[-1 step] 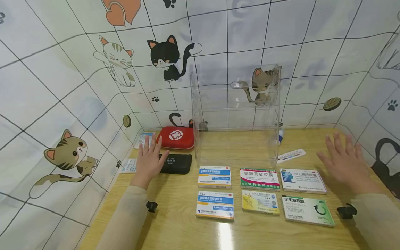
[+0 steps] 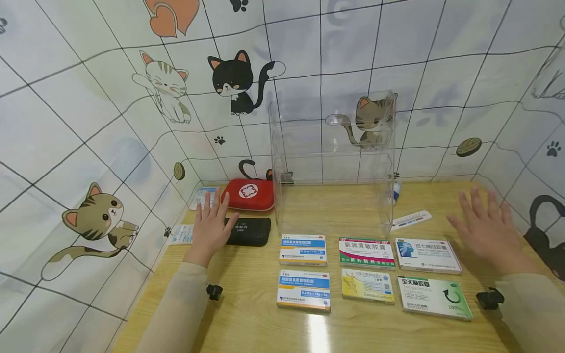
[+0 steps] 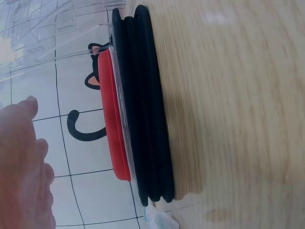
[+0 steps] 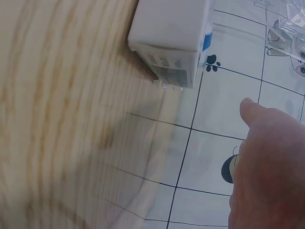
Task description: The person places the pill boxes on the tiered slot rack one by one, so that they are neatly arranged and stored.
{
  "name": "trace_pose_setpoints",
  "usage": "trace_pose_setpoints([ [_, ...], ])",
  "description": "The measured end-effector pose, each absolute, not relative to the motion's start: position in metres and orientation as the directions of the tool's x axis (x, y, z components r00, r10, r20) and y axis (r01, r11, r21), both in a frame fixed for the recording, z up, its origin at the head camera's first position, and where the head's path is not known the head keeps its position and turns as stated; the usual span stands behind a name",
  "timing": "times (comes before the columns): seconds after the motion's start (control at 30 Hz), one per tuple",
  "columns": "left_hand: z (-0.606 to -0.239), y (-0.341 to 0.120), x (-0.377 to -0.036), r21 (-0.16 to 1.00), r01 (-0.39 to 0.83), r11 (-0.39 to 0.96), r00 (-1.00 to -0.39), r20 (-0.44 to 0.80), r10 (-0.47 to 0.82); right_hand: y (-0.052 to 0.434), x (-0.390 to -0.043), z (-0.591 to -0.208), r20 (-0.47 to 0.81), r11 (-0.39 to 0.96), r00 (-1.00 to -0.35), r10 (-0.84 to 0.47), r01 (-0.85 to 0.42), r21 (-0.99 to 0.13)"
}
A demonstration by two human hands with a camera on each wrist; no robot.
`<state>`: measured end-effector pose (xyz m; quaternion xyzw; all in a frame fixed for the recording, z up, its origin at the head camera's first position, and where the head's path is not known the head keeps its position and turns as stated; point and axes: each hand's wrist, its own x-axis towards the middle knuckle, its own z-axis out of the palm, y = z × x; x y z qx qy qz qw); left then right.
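My left hand [image 2: 212,231] is held with its fingers spread, gripping nothing, near a black zip case [image 2: 252,232] and a red first-aid case [image 2: 250,194]. In the left wrist view the black case [image 3: 145,109] stands apart from that hand. My right hand [image 2: 487,233] is also spread and holds nothing, to the right of a white medicine box [image 2: 428,255] and a green-and-white box [image 2: 434,297]. Left of these lie a pink-and-green box [image 2: 367,253], a yellow box [image 2: 368,285] and two blue-and-white boxes, one behind [image 2: 302,250] the other [image 2: 303,289].
A clear plastic rack [image 2: 333,182] stands at the table's back middle. To its right lie a thermometer strip [image 2: 411,220] and a partly hidden blue-and-white item [image 2: 396,192]. Small packets [image 2: 182,234] lie at the left edge. Cat-patterned cloth walls [image 2: 300,73] enclose the wooden table [image 2: 247,314].
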<state>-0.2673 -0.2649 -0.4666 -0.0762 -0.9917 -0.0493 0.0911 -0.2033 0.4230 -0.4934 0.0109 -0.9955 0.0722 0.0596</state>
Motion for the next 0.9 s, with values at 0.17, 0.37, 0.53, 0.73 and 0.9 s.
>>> trace_pose_setpoints([
  [0.17,-0.467,-0.265,-0.264,0.083,0.166,0.983,-0.971,0.187,0.148,0.422,-0.199,-0.491,0.11,0.989,-0.994,-0.009,-0.024,-0.143],
  [0.37,-0.466,-0.262,-0.261,0.099,0.174,0.98,-0.963,0.224,0.148,0.422,-0.192,-0.487,0.12,0.992,-0.993,0.004,-0.011,-0.126],
  [0.53,-0.463,-0.253,-0.262,0.124,0.183,0.975,-0.966,0.207,0.155,0.422,-0.187,-0.485,0.13,0.988,-0.991,-0.044,-0.062,-0.141],
  [0.73,-0.457,-0.231,-0.263,0.242,0.272,0.931,-0.953,0.203,0.226,0.421,-0.18,-0.48,0.124,0.975,-0.989,-0.081,-0.104,-0.194],
  [0.9,-0.454,-0.213,-0.267,0.299,0.371,0.879,-0.924,0.217,0.316,0.423,-0.178,-0.48,0.068,0.926,-0.991,-0.117,-0.134,-0.353],
])
